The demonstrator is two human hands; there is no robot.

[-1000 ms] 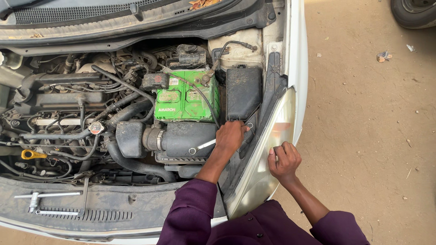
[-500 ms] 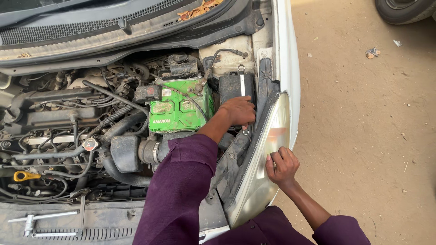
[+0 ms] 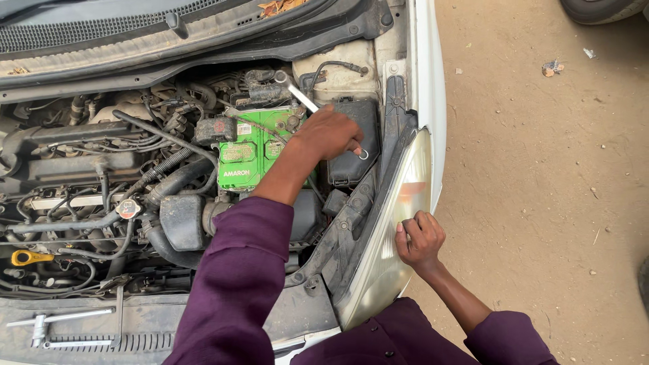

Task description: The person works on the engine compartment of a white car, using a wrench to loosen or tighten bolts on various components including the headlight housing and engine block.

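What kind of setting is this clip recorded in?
Most likely an outdoor, informal car-repair spot. A car's engine bay stands open on bare sandy ground, the left hand holds a wrench over the green battery, and the right hand rests on the headlight.

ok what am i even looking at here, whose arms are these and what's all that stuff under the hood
The picture comes from a camera worn on a person's head, looking down, so the two arms in purple sleeves are that person's own. No robot is involved. They stand at the front corner of a car with its bonnet raised, over the engine bay. The left hand holds a metal spanner above the green battery, beside a black box. The right hand rests against the headlight. More metal tools lie on the front panel, and sandy ground lies to the side.
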